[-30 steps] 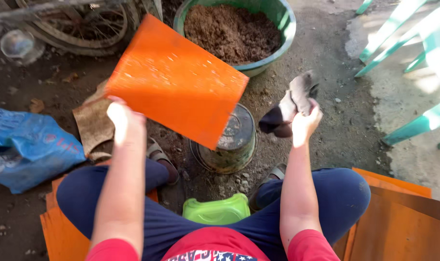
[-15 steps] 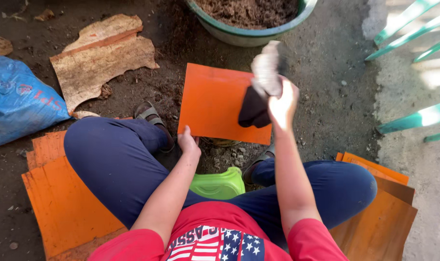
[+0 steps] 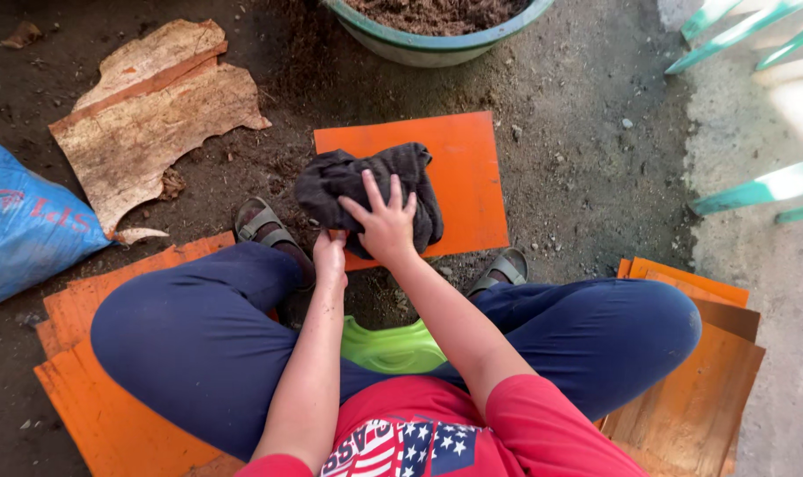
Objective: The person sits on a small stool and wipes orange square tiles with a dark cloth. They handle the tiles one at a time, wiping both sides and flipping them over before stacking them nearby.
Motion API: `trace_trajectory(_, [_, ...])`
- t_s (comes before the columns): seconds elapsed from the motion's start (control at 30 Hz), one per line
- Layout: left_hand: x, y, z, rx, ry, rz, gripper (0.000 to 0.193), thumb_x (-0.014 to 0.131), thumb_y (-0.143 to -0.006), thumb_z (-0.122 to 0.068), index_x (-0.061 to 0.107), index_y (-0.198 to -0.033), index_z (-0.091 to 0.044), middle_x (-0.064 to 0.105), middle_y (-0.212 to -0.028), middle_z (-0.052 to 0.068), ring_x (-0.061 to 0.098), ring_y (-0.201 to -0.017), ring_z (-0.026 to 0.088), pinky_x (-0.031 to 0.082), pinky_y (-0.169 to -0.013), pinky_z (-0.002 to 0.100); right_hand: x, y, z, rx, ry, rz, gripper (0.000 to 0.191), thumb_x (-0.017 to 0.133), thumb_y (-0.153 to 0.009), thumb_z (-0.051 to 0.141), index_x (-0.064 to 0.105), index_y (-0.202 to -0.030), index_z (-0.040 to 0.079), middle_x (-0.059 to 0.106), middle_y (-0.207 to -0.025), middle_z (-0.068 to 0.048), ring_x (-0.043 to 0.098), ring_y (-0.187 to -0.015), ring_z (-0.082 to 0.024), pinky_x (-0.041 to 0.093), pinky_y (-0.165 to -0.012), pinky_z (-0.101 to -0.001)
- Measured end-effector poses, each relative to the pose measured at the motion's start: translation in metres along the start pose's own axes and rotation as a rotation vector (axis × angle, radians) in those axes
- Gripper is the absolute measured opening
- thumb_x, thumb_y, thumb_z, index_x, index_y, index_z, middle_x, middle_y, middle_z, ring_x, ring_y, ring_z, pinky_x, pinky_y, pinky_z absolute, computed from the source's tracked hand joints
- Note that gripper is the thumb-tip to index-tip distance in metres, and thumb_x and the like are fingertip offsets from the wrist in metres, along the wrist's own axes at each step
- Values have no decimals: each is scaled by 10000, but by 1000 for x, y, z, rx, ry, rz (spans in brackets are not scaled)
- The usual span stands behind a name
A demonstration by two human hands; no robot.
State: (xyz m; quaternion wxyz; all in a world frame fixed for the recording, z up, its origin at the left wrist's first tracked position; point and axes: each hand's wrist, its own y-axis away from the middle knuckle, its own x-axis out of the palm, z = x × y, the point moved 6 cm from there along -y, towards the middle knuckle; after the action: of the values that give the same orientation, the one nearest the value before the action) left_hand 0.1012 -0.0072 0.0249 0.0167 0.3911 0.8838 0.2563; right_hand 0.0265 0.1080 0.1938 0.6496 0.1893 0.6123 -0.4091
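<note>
Right hand point(image 3: 385, 227) presses flat, fingers spread, on dark rag point(image 3: 366, 190) atop orange sheet point(image 3: 459, 172); left hand point(image 3: 329, 256) pinches sheet's near edge. Risk: sheet slipping from that light pinch.

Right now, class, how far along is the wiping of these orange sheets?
Done: cannot tell; the orange stack at the left and the one at the right don't show which is wiped. In hand: the right hand presses a dark cloth onto an orange sheet, while the left hand holds the sheet's near edge. Left: the bare part of this sheet beside the cloth.
</note>
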Motion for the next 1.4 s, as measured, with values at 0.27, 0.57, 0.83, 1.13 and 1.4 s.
trace_trajectory(0.27, [4, 8, 2, -62, 96, -34, 253, 562, -1056, -188, 626, -1202, 8, 704, -1164, 97, 660, -1037, 186, 500, -930, 337, -31, -34, -230, 410, 100, -125, 503, 702, -830, 136, 714, -1268, 383, 446, -1564, -82, 517, -1211, -465, 493, -908, -566])
trace_trajectory(0.57, [30, 13, -2, 62, 77, -46, 221, 573, -1060, -181, 642, -1151, 8, 713, -1077, 77, 636, -941, 164, 495, -865, 332, -147, -27, -304, 721, -252, -352, 480, 740, -954, 387, 585, -1295, 86, 590, -1200, -264, 636, -1068, -436, 535, -887, -486])
trace_trajectory(0.83, [33, 14, 12, 42, 36, -142, 212, 583, -1050, -150, 646, -1171, 13, 688, -1065, 82, 601, -893, 165, 487, -827, 346, -65, -14, -15, 25, -141, -112, 407, 683, -753, 76, 761, -1082, 303, 545, -1425, -154, 557, -1144, -449, 497, -829, -549])
trace_trajectory(1.13, [24, 21, 26, 26, 168, -92, 197, 538, -1034, -147, 635, -1153, -24, 707, -1100, 41, 673, -972, 139, 524, -887, 306, -33, 72, -172, 150, 71, -379, 375, 719, -741, 99, 775, -1028, 335, 571, -1409, -47, 567, -1112, -332, 440, -851, -497])
trace_trajectory(1.4, [33, 10, -3, 108, -18, 26, 233, 581, -1059, -130, 636, -1231, 16, 684, -1120, 76, 618, -1000, 179, 485, -888, 324, -127, 45, -339, 521, 50, -493, 314, 760, -858, 91, 798, -1103, 283, 567, -1386, -52, 595, -1155, -354, 543, -951, -457])
